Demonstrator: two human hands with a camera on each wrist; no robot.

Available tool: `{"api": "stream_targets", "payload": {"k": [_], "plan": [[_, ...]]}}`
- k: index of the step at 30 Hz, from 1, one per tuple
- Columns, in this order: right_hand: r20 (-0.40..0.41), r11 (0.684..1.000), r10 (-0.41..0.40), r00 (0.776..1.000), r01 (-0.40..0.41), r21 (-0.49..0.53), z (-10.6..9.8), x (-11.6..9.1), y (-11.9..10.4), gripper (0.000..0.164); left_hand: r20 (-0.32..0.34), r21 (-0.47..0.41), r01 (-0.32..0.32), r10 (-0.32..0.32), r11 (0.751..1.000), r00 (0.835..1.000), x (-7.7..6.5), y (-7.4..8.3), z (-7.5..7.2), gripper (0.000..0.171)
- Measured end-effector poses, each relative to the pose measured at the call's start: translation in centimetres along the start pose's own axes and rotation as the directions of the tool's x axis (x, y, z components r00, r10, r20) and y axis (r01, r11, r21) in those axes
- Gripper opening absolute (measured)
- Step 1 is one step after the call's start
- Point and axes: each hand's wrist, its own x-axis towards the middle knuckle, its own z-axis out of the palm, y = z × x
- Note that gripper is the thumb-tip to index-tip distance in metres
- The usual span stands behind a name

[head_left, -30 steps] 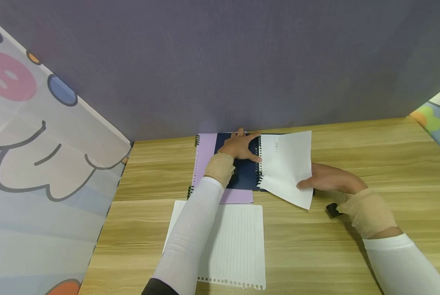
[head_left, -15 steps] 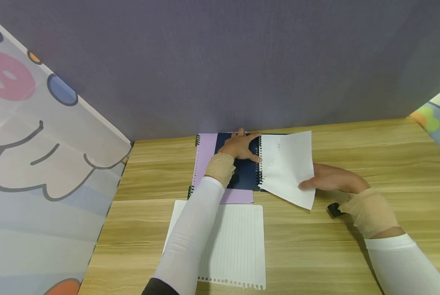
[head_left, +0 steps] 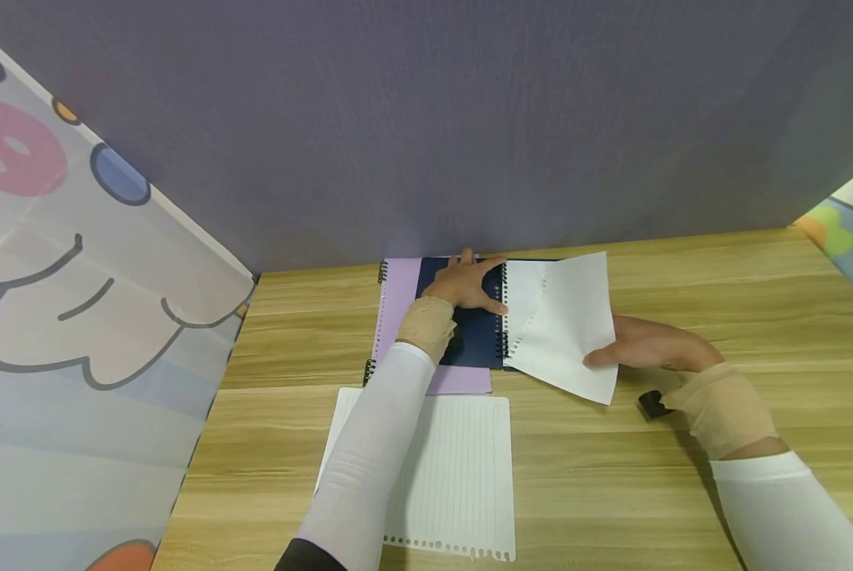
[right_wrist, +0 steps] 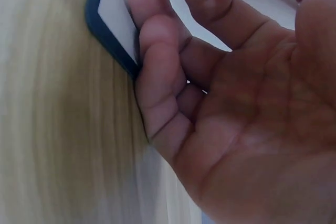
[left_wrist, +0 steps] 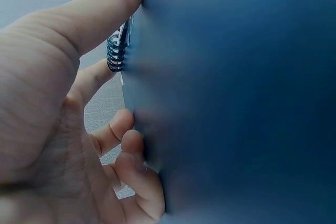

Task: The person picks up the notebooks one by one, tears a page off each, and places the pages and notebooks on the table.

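Note:
My left hand (head_left: 463, 284) rests with spread fingers on the dark blue cover (head_left: 474, 345) of an opened spiral notebook; the left wrist view shows that cover (left_wrist: 236, 98) very close. My right hand (head_left: 651, 345) pinches the right edge of a white sheet (head_left: 569, 317), thumb on top and fingers underneath. A slanted row of punched holes runs down the sheet, apart from the black spiral (head_left: 503, 345) except near the top, where I cannot tell. Close to the right fingers, the right wrist view shows a blue cover corner (right_wrist: 97, 22).
A lilac spiral notebook (head_left: 397, 293) lies under the blue one. In front is a loose lined sheet (head_left: 462, 468) with torn holes, partly under my left forearm. A grey panel (head_left: 426, 127) stands behind the wooden table (head_left: 719, 293). A small black object (head_left: 652, 404) shows beside my right wrist.
My right hand has moved slightly right, drawing the sheet along. The row of holes now stands farther from the spiral. My left hand has stayed in place.

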Motion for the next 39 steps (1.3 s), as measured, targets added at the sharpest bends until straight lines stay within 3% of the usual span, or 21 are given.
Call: {"api": "stream_targets", "payload": {"k": [6,13,19,23,26,29,33,36,39], "plan": [[-0.014,0.999,0.028,1.0,-0.027,0.016,-0.4,-0.4,0.4,0.081,-0.007,-0.012,-0.001,0.001,1.0,1.0,0.0,0.2,0.0,0.104],[0.002,0.997,0.022,1.0,-0.022,0.068,-0.4,0.1,0.5,0.066,-0.011,-0.005,0.005,-0.005,1.0,1.0,-0.1,0.1,0.2,0.106],[-0.057,0.999,0.045,0.997,-0.043,0.031,-0.7,0.3,0.4,0.054,-0.05,-0.023,-0.029,0.027,0.999,0.998,0.0,-0.2,0.4,0.105],[-0.073,0.999,0.037,0.997,-0.037,0.012,-1.1,-0.3,0.3,0.051,-0.099,-0.131,-0.091,0.078,0.987,0.992,-0.3,-1.2,0.5,0.096],[-0.052,1.0,-0.001,0.999,0.002,0.008,-1.3,-0.7,-0.1,0.043,-0.152,-0.219,-0.134,0.102,0.966,0.983,-1.5,-2.1,0.0,0.083],[0.006,0.998,-0.051,0.999,0.05,0.039,-0.9,-0.7,-0.6,0.035,-0.204,-0.208,-0.09,0.047,0.974,0.978,-3.1,-3.1,-0.9,0.073],[0.121,0.995,-0.102,0.987,0.101,0.013,1.0,-0.2,-2.1,0.028,-0.21,-0.169,0.085,-0.12,0.982,0.97,-5.1,-4.4,-1.4,0.075],[0.256,0.986,-0.168,0.952,0.164,0.038,2.8,0.5,-3.3,0.021,-0.195,-0.192,0.159,-0.196,0.968,0.961,-5.9,-5.2,-0.9,0.079],[0.376,0.975,-0.213,0.902,0.172,0.141,4.4,1.1,-4.0,0.021,-0.185,-0.222,0.165,-0.207,0.961,0.961,-6.2,-5.8,-0.5,0.08]]}}
